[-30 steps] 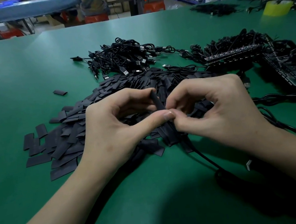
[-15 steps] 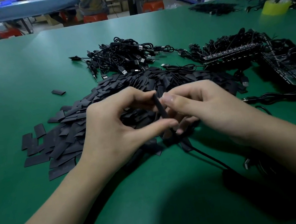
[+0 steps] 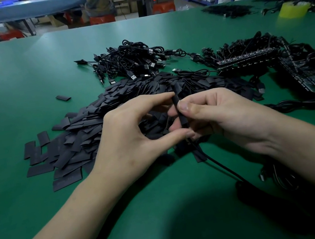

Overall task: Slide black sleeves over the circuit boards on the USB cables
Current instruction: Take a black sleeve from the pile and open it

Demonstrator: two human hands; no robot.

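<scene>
Your right hand has moved its grip up. It now pinches the black sleeve mid-length at centre frame, while your left hand pinches it end to end. The cable trails out below. No board shows, so it is likely covered.

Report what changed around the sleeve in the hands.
The left hand spread along the slim black sleeve: forefinger at its top, thumb at its bottom. The right hand moved its thumb up to the sleeve's middle. Both still hold it; the pile of flat black sleeves lies unchanged.
</scene>
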